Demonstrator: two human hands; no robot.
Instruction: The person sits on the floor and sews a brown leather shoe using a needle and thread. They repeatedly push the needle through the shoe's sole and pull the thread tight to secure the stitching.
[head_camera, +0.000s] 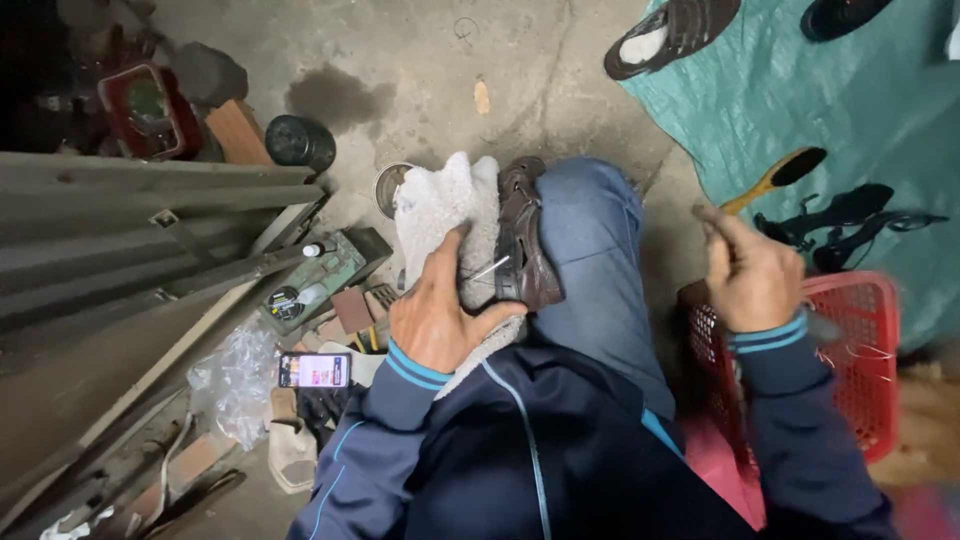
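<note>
Nearest the camera, our dark blue jacket sleeves (420, 440) frame the work, which sits on our lap rather than on any bench.

At the far left, grey metal sheets (120, 230) lean along the floor's left edge, with a red container (150, 110) and a black round can (300, 142) beyond them. Below these, a phone (314, 370) with a lit screen lies face up among crumpled clear plastic (235, 380) and small tools, within reach of our left side.

Our left hand (440, 315) presses flat on a white fleecy cloth (445, 210) spread over the left knee. The fingers are extended and bearing down, with the thumb splayed toward the brown leather shoe (522, 240). We judge this grip steadies the shoe, and the cloth pads the knee beneath it. The shoe lies on the cloth at the inner edge of the knee, against the blue trouser leg (590, 260), toe pointing away from us. A thin metal pin or needle (490, 268) stands out of the shoe beside the thumb.

Our right hand (750, 275) is raised clear of the shoe, over the left rim of the red plastic basket (860, 360). Its fingers are curled together, but motion blur prevents us from telling what, if anything, they pinch. Beyond it, a wooden brush (775, 178) and black strappy sandals (850, 220) rest on the teal tarpaulin (880, 110), alongside a dark shoe (670, 35) at its upper edge.
</note>
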